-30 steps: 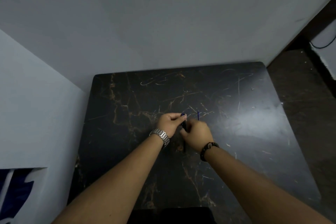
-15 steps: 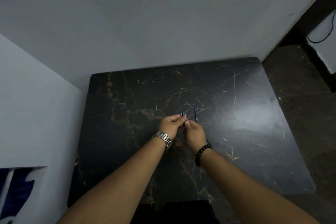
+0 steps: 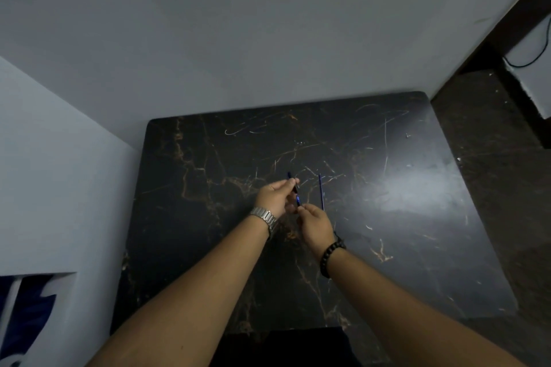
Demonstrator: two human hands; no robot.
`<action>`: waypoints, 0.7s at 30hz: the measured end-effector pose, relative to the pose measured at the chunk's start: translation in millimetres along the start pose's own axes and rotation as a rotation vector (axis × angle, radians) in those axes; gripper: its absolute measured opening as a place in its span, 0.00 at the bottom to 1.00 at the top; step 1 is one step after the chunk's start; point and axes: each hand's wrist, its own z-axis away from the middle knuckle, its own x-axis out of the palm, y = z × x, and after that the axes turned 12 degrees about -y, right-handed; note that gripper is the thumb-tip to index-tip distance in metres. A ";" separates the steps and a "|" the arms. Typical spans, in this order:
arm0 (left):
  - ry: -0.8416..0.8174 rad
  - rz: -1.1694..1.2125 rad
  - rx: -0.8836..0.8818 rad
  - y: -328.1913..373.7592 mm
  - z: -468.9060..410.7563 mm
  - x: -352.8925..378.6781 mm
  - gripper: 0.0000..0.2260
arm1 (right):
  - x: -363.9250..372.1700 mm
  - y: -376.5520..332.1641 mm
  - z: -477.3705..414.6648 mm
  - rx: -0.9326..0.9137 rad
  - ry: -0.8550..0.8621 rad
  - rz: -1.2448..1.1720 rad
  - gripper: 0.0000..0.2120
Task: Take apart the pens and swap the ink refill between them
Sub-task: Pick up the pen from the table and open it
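Dark marble table (image 3: 387,247), left hand (image 3: 275,198) and right hand (image 3: 316,225) both gripping blue pen (image 3: 295,192), refill (image 3: 321,191) alongside.

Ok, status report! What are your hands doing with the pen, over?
Left hand pinching blue pen. Right hand at its lower end. Thin blue refill beside them. Black marble table, nothing blocking.

Dim, bluish and grainy throughout. Soft pale glare across the glossy desk (image 3: 411,197) toward its right edge. Wide-angle bending at the frame edges; slightly soft detail around the hands.
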 end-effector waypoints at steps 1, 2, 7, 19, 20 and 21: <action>0.025 0.005 0.000 5.2 -3.7 -4.0 0.05 | -1.6 2.2 1.2 0.014 -0.018 0.034 0.10; 0.054 -0.007 0.002 9.7 -8.3 -9.2 0.04 | -3.4 4.5 2.1 0.028 -0.033 0.062 0.10; 0.233 -0.386 0.010 13.2 -26.1 -46.2 0.11 | -13.1 16.3 5.6 0.081 -0.065 0.189 0.11; 0.278 -0.524 -0.163 4.0 -56.2 -43.2 0.08 | -30.3 10.2 -7.7 0.034 0.050 0.201 0.13; 0.297 -0.518 -0.158 2.7 -56.9 -43.3 0.08 | -30.4 10.0 -9.1 0.033 0.046 0.203 0.14; 0.313 -0.522 -0.153 1.2 -57.6 -43.9 0.08 | -29.9 9.1 -9.8 0.037 0.040 0.204 0.15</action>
